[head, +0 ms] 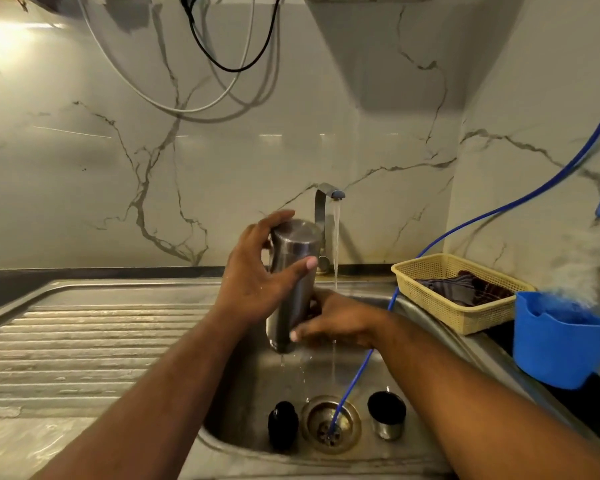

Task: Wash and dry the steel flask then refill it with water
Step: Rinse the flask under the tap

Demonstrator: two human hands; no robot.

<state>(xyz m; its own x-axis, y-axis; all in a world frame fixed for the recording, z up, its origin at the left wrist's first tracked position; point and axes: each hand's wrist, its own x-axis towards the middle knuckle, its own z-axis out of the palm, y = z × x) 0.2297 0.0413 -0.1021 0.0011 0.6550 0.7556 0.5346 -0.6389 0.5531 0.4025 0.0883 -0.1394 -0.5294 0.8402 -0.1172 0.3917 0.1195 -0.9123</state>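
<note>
Along the near wall of the sink (243, 375) I can see three things in a row on the basin floor: a black stopper (282, 426) on the left, the drain (312, 415) in the middle, and a steel cup (387, 419) with a dark inside on the right. A blue hose (357, 370) runs down from the right rim and ends in the drain. Above the basin, both hands hold the steel flask (293, 254) close to upright, with its flat closed end on top and water dripping from its lower end. The left hand (253, 282) is wrapped round the upper half, thumb across the front. The right hand (340, 320) clasps the lower half, thumb laid across the body. To the left of the basin lies the ribbed drainboard (84, 341). Just behind the flask the tap (323, 202) is running, and its stream (336, 244) falls close beside the flask on the right. On the desk at the sink's right edge stands a yellow basket (458, 317) with a dark cloth (465, 289) in it, and nearer to me a blue tub (561, 348). At the back is a marble-patterned wall (222, 168), with white and black cables (222, 64) looping down it.
</note>
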